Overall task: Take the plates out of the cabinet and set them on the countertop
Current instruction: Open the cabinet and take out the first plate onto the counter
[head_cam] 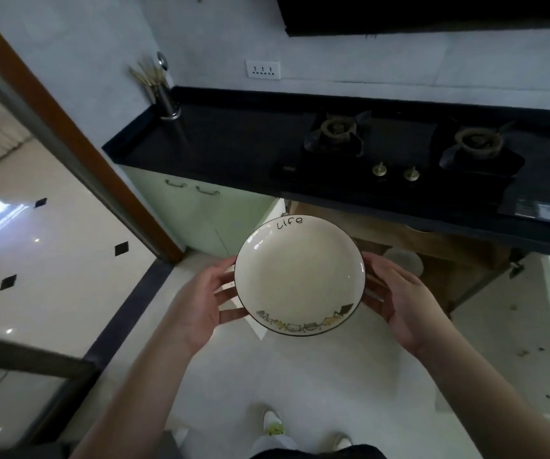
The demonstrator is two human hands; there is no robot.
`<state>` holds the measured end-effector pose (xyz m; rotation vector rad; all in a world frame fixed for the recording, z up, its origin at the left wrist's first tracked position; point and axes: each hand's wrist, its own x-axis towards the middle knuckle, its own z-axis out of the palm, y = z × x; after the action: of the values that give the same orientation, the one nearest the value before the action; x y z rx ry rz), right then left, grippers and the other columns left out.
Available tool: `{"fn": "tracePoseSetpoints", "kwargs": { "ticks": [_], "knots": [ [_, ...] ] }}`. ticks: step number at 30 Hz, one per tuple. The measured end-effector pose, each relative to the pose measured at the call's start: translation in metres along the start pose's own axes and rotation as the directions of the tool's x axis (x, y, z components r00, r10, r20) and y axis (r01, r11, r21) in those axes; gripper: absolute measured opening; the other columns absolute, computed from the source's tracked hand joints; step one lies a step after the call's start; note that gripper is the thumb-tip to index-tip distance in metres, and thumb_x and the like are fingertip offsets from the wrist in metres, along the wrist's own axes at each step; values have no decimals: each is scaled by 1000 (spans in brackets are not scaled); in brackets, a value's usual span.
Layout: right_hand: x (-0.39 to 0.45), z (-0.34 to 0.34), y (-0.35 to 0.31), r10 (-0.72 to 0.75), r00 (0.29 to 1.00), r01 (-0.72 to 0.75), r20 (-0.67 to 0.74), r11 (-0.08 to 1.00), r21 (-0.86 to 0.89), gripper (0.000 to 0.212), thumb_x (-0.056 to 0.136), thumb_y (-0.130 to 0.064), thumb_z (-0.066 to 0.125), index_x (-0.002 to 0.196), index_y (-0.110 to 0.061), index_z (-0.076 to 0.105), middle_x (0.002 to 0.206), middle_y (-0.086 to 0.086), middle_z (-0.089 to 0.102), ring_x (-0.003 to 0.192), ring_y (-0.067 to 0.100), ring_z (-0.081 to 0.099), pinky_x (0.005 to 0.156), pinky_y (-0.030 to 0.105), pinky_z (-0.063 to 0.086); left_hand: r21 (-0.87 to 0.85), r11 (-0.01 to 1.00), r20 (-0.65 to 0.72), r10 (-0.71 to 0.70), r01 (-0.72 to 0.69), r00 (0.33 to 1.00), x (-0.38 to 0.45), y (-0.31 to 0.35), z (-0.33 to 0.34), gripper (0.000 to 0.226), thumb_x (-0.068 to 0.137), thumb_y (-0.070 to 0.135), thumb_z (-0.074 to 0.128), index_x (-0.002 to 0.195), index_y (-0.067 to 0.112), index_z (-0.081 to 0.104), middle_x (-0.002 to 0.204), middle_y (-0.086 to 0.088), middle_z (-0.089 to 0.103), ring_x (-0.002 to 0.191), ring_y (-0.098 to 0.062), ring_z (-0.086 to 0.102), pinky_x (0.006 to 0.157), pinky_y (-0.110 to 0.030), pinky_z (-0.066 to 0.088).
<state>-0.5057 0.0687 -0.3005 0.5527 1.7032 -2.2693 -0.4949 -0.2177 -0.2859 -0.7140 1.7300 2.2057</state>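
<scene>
A cream plate [299, 274] with a dark rim, the word "life" and small drawings along its near edge is held level in front of me, below the edge of the black countertop [220, 144]. My left hand [205, 301] holds its left rim, fingers under the plate. My right hand [396, 298] holds its right rim the same way. Behind the plate an open cabinet [449, 260] under the counter shows a wooden inside, with another pale round dish [406, 261] in it.
A two-burner gas stove [399, 150] fills the right half of the countertop. A steel holder with chopsticks [164, 94] stands at the back left corner. Pale green cabinet doors [194, 207] are shut at left. A brown door frame [78, 140] borders the kitchen.
</scene>
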Motion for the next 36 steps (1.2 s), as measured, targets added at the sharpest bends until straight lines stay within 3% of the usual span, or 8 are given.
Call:
{"fn": "tracePoseSetpoints", "kwargs": {
  "ticks": [6, 10, 14, 20, 22, 26, 31, 36],
  "knots": [
    [0, 49, 8, -16, 987, 17, 158, 1000, -5, 36, 103, -14, 36, 109, -21, 71, 107, 1, 74, 98, 18, 70, 79, 34, 54, -15, 996, -81, 88, -89, 993, -29, 3, -53, 29, 84, 35, 66, 110, 28, 76, 102, 1, 75, 92, -19, 73, 70, -42, 59],
    [2, 104, 16, -11, 975, 24, 223, 998, -57, 34, 102, -11, 39, 108, -20, 71, 105, 3, 75, 98, 20, 70, 72, 29, 56, -37, 992, -154, 110, -117, 982, -39, 8, -106, 36, 80, 45, 72, 113, 32, 74, 107, 2, 75, 95, -20, 73, 70, -43, 59],
    [0, 173, 27, -29, 961, 62, 274, 992, -112, 32, 101, -9, 41, 105, -20, 71, 104, 4, 75, 95, 17, 70, 75, 31, 55, -122, 983, -205, 111, -138, 972, -48, 15, -168, 39, 77, 38, 76, 114, 26, 74, 113, -5, 73, 99, -26, 72, 70, -44, 59],
    [1, 268, 48, -70, 940, 115, 335, 986, -117, 33, 101, -11, 43, 99, -22, 74, 97, -1, 76, 88, 12, 70, 67, 24, 57, -123, 971, -225, 172, -203, 959, -39, 38, -261, 26, 97, 30, 57, 118, 25, 71, 119, -10, 69, 104, -29, 69, 73, -47, 58],
    [4, 289, 54, -75, 933, 123, 352, 986, -115, 37, 101, -10, 42, 95, -24, 76, 97, 0, 76, 85, 11, 70, 65, 22, 56, -135, 966, -232, 185, -220, 955, -31, 43, -285, 24, 98, 26, 55, 115, 25, 73, 110, -7, 73, 93, -25, 72, 72, -47, 58],
    [13, 310, 61, -70, 929, 121, 363, 985, -120, 41, 101, -10, 42, 98, -30, 77, 105, -1, 75, 91, 11, 70, 68, 22, 56, -152, 963, -227, 186, -224, 956, -16, 52, -309, 29, 100, 16, 49, 110, 23, 75, 77, 4, 71, 74, -17, 71, 71, -46, 58],
    [36, 322, 55, -88, 920, 159, 382, 975, -158, 38, 100, -10, 44, 108, -33, 73, 112, -1, 73, 100, 13, 69, 75, 24, 57, -180, 964, -183, 164, -197, 969, 13, 73, -315, 27, 99, 14, 50, 112, 19, 73, 100, -9, 73, 87, -24, 72, 69, -44, 58],
    [80, 338, 38, -101, 924, 175, 369, 970, -171, 33, 99, -11, 49, 109, -33, 72, 114, -3, 72, 105, 13, 67, 79, 25, 54, -172, 963, -176, 175, -206, 969, 60, 96, -308, 28, 98, 10, 52, 112, 20, 74, 86, -3, 73, 79, -21, 72, 68, -43, 58]
  ]
}}
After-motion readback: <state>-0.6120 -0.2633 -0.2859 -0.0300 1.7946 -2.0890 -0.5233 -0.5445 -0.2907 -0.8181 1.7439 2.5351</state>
